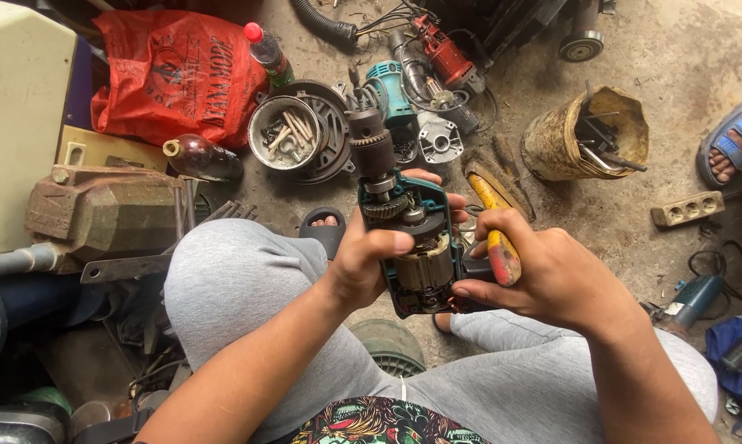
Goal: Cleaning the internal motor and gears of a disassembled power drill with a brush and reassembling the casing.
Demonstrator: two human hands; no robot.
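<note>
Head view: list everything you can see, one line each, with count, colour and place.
opened drill: one, teal casing, motor and gears bare, centre, in both hands
screwdriver: one, yellow and red handle, in right hand
plastic bag: one, red, top left
bottle: one, red cap, beside the bag
brown bottle: one, lying left of centre
metal tin: one, grey, holding small parts, top centre
vise: one, rusty, left
bucket: one, dirty yellow, holding tools, upper right
socket strip: one, beige, right
second drill: one, teal, right edge
left hand: grips drill body
right hand: holds screwdriver
</note>
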